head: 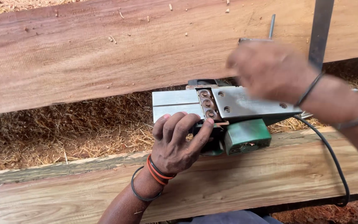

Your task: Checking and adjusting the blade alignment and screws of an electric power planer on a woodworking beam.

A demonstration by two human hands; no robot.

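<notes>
The electric planer (224,114) is lying upside down between two planks, metal sole up — heavy, rigid, blades sharp. The left hand (177,145) is gripping its near edge; the right hand (270,70) is hovering blurred above — grip unclear.

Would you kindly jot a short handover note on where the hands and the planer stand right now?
Left hand: fingers curled over the near edge of the upturned planer, steadying it beside the cutter drum.
Right hand: blurred, above the planer's rear sole plate; whether it holds anything cannot be told.
Planer: lies sole up between the far plank and the near plank, over wood shavings. Its green housing faces the person; its cord trails right across the near plank.
Done: planer turned over, drum exposed.
Left: whatever work on the drum is in hand; the planer is not yet righted.
</notes>
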